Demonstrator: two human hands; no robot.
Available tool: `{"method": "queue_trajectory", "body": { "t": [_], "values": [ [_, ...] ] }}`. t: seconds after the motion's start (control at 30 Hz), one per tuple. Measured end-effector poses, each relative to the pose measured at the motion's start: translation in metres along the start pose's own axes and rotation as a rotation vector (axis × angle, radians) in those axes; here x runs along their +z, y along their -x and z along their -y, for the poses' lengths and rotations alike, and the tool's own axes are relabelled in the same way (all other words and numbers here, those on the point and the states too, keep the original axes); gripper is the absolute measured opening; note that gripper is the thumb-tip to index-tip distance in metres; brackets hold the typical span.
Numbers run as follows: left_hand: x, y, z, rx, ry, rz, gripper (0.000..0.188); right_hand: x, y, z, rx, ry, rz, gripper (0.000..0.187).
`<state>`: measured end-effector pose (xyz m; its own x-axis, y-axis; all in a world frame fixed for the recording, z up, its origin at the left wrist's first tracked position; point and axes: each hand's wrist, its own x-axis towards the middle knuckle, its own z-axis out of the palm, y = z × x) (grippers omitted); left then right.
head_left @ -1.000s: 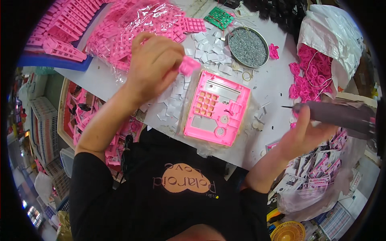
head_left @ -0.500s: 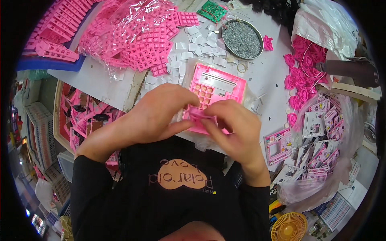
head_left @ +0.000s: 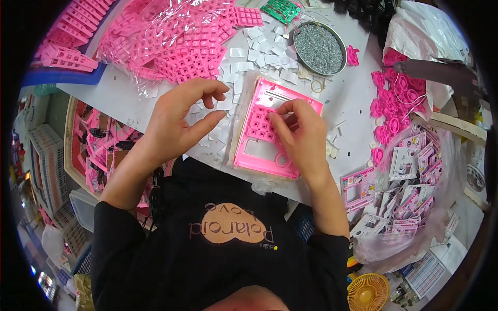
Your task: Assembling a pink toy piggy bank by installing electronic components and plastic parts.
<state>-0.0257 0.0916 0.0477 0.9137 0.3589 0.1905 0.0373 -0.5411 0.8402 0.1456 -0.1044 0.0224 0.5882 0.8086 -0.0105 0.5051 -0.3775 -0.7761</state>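
Note:
A pink plastic case (head_left: 248, 165), shaped like a calculator housing, lies on a clear plastic bag on the table in front of me. Over its grid of holes sits a pink keypad (head_left: 261, 125) with square buttons. My right hand (head_left: 303, 136) is closed at the keypad's right edge, thumb and fingertips pinched against it. Off to the case's left, my left hand (head_left: 181, 116) hovers with thumb and fingers apart and nothing between them. White paper pieces (head_left: 239, 66) are scattered behind that hand.
Bagged pink keypads (head_left: 181, 46) are heaped at the far left. A round dish of screws (head_left: 320, 47) stands beside a green circuit board (head_left: 280, 10). Pink rose-shaped pieces (head_left: 381, 106) and a bag of printed panels (head_left: 407, 176) lie right. A blue bin (head_left: 67, 76) borders the left.
My left hand has let go and moved left, away from the case. The pink keypad, formerly between both hands, now rests over the case's holes with my right hand on it.

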Motion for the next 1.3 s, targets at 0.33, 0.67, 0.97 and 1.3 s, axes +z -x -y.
{"method": "queue_trajectory", "body": {
  "t": [0.33,0.67,0.97,1.3],
  "values": [
    [-0.001,-0.021,0.002,0.069,-0.06,-0.052,0.029,-0.002,0.036,0.02,-0.432,0.458,0.184,0.086],
    [0.032,-0.256,0.019,-0.568,-0.621,0.057,0.024,0.018,0.041,0.015,-0.334,0.609,0.33,0.11],
    [0.014,-0.283,0.059,-0.223,0.636,-0.443,0.02,0.011,0.039,0.012,-0.402,0.48,0.249,0.095],
    [0.028,-0.12,-0.019,0.912,-0.345,-0.457,0.023,-0.038,-0.063,0.05,0.028,-1.298,-0.108,0.039]
  ]
}}
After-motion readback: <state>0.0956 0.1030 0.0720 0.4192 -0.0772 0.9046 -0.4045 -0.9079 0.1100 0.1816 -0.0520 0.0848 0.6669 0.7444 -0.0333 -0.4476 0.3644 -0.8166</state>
